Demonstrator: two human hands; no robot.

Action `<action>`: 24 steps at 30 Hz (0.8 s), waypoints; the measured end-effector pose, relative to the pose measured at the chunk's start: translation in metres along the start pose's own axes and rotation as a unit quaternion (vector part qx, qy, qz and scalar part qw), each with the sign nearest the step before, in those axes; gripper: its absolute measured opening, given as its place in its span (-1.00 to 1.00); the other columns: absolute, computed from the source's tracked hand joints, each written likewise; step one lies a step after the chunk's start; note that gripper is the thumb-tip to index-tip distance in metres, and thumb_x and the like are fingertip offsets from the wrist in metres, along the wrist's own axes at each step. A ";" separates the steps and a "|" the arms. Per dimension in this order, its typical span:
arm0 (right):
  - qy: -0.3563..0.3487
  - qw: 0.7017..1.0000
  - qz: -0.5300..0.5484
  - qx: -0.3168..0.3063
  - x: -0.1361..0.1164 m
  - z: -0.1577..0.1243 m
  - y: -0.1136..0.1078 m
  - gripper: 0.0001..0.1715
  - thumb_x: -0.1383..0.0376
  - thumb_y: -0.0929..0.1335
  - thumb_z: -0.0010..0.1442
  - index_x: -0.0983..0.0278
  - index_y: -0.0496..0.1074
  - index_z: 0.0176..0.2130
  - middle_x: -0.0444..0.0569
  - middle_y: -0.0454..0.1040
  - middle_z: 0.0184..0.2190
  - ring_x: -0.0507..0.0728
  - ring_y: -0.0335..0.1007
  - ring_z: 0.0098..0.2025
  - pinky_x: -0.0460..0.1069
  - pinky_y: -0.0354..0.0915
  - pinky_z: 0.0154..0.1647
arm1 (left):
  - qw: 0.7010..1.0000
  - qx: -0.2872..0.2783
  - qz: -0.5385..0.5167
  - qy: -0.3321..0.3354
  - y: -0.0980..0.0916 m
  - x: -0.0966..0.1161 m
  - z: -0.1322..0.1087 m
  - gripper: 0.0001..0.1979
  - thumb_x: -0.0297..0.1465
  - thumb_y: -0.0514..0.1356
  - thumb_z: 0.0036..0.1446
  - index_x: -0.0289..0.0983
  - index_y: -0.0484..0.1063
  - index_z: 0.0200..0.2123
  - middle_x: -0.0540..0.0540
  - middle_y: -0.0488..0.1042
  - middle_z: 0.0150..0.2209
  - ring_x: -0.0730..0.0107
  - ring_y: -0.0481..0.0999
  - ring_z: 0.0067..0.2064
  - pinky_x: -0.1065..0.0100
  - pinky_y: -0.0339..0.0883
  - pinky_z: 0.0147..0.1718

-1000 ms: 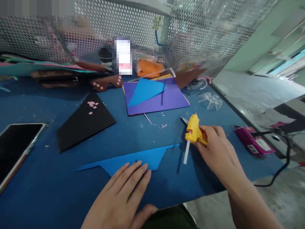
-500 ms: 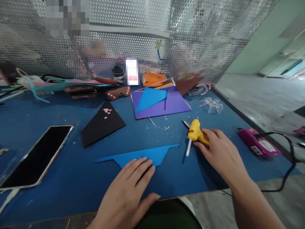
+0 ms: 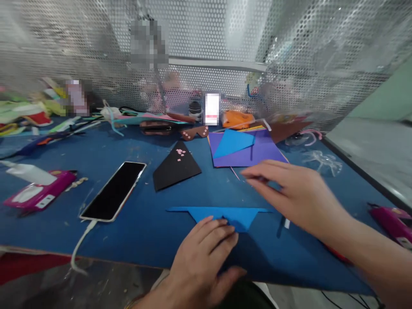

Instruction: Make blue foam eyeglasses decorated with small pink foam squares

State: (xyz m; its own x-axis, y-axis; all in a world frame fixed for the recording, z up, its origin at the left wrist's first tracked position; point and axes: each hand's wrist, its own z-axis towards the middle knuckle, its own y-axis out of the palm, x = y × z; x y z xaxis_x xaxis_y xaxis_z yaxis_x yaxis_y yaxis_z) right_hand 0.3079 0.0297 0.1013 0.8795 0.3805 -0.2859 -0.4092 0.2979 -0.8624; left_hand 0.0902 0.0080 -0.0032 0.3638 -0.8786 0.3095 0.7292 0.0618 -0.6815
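My left hand point(image 3: 206, 253) rests with its fingers lying flat on a cut blue foam or paper piece point(image 3: 246, 218), which has a narrow strip at each side, near the table's front edge. Above the table, my right hand point(image 3: 286, 189) is raised with thumb and fingertips drawn together; whether anything is between them I cannot make out. Below it a white glue stick end point(image 3: 287, 223) shows, while the yellow glue gun is hidden behind the hand. A black sheet point(image 3: 175, 174) with small pink squares point(image 3: 180, 152) lies to the left.
A purple sheet point(image 3: 231, 161) bears another blue piece point(image 3: 233, 141). A plugged-in phone point(image 3: 114, 191) and magenta power strips point(image 3: 48, 193) lie on the blue table point(image 3: 135, 236). Brown glasses-shaped pieces point(image 3: 195, 133) sit before the perforated metal screen point(image 3: 212, 38).
My right hand has let go of the yellow glue gun and moved up and forward. My left hand stays on the blue piece. The camera view has turned left.
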 end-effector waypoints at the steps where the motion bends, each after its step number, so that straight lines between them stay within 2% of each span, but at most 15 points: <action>1: -0.001 0.999 0.028 -0.029 -0.002 0.020 0.013 -0.79 0.32 0.28 0.30 0.19 0.52 -0.17 -0.11 0.59 -0.18 0.09 0.51 -0.16 -0.02 0.35 -0.14 | 0.999 0.025 -0.022 -0.004 0.002 -0.001 -0.003 -0.68 -0.21 0.17 0.25 -0.30 0.50 -0.05 -0.15 0.61 -0.12 0.26 0.57 -0.01 0.16 0.43 0.09; 3: 0.012 0.995 0.045 -0.090 -0.006 0.059 0.041 -0.82 0.38 0.32 0.27 0.22 0.53 -0.20 -0.10 0.58 -0.19 0.09 0.48 -0.14 -0.01 0.33 -0.09 | 0.994 0.076 -0.070 -0.020 0.006 -0.003 -0.009 -0.69 -0.19 0.14 0.27 -0.28 0.51 -0.10 -0.14 0.62 -0.18 0.29 0.58 -0.05 0.18 0.43 0.07; 5: 0.014 0.992 0.046 -0.114 -0.009 0.095 0.071 -0.84 0.41 0.35 0.22 0.23 0.54 -0.23 -0.08 0.57 -0.21 0.08 0.47 -0.16 -0.01 0.33 -0.08 | 0.987 0.116 -0.106 -0.030 0.010 -0.006 -0.013 -0.69 -0.17 0.12 0.28 -0.26 0.51 -0.14 -0.12 0.63 -0.23 0.33 0.60 -0.11 0.21 0.45 0.02; 7: 0.030 0.989 0.046 -0.139 -0.012 0.125 0.100 -0.90 0.35 0.38 0.23 0.26 0.52 -0.22 -0.05 0.55 -0.22 0.08 0.46 -0.17 0.03 0.35 -0.08 | 0.981 0.138 -0.134 -0.033 0.012 -0.010 -0.015 -0.68 -0.14 0.10 0.29 -0.23 0.51 -0.17 -0.08 0.63 -0.27 0.38 0.62 -0.17 0.24 0.46 -0.02; 11: 0.069 0.978 0.046 -0.191 -0.017 0.162 0.149 -0.66 0.14 0.35 0.31 0.30 0.42 -0.02 0.00 0.47 -0.06 0.11 0.46 -0.11 0.12 0.42 -0.09 | 0.973 0.128 -0.186 -0.045 0.006 -0.017 -0.013 -0.68 -0.11 0.08 0.31 -0.20 0.50 -0.20 -0.03 0.64 -0.29 0.47 0.63 -0.24 0.30 0.44 -0.01; 14: 0.098 0.972 0.041 -0.210 -0.019 0.171 0.172 -0.61 0.14 0.34 0.31 0.28 0.39 0.05 0.03 0.44 0.00 0.14 0.45 -0.07 0.14 0.42 -0.07 | 0.968 0.085 -0.226 -0.066 -0.002 -0.021 -0.012 -0.67 -0.13 0.07 0.33 -0.22 0.50 -0.23 -0.02 0.64 -0.28 0.49 0.63 -0.22 0.31 0.38 0.05; 17: 0.124 0.968 0.029 -0.216 -0.020 0.171 0.184 -0.62 0.14 0.34 0.31 0.27 0.39 0.05 0.04 0.43 0.03 0.15 0.43 -0.04 0.15 0.41 -0.05 | 0.959 0.042 -0.273 -0.057 -0.004 -0.026 -0.012 -0.73 -0.18 0.12 0.31 -0.23 0.50 -0.22 -0.03 0.65 -0.27 0.46 0.63 -0.18 0.30 0.32 0.10; 20: 0.140 0.966 0.020 -0.216 -0.020 0.167 0.189 -0.63 0.14 0.34 0.32 0.26 0.39 0.05 0.04 0.43 0.03 0.14 0.43 -0.04 0.15 0.41 -0.03 | 0.955 0.042 -0.293 -0.029 -0.001 -0.031 -0.013 -0.78 -0.23 0.15 0.30 -0.25 0.48 -0.21 -0.03 0.64 -0.26 0.45 0.63 -0.17 0.33 0.27 0.11; 24: 0.149 0.965 0.017 -0.214 -0.020 0.166 0.190 -0.62 0.14 0.34 0.31 0.26 0.39 0.05 0.04 0.43 0.04 0.15 0.43 -0.03 0.15 0.40 -0.03 | 0.956 0.051 -0.289 -0.032 0.002 -0.031 -0.014 -0.78 -0.23 0.14 0.31 -0.24 0.48 -0.22 0.00 0.64 -0.28 0.47 0.62 -0.18 0.35 0.25 0.11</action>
State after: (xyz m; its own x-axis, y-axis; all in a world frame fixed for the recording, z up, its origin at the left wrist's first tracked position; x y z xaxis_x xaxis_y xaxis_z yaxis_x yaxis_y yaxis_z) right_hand 0.1726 0.2246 0.0128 0.9241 0.0961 -0.3699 -0.3577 -0.1239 -0.9256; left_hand 0.0723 0.0281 -0.0238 -0.0843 -0.7498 0.6563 0.8703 -0.3761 -0.3179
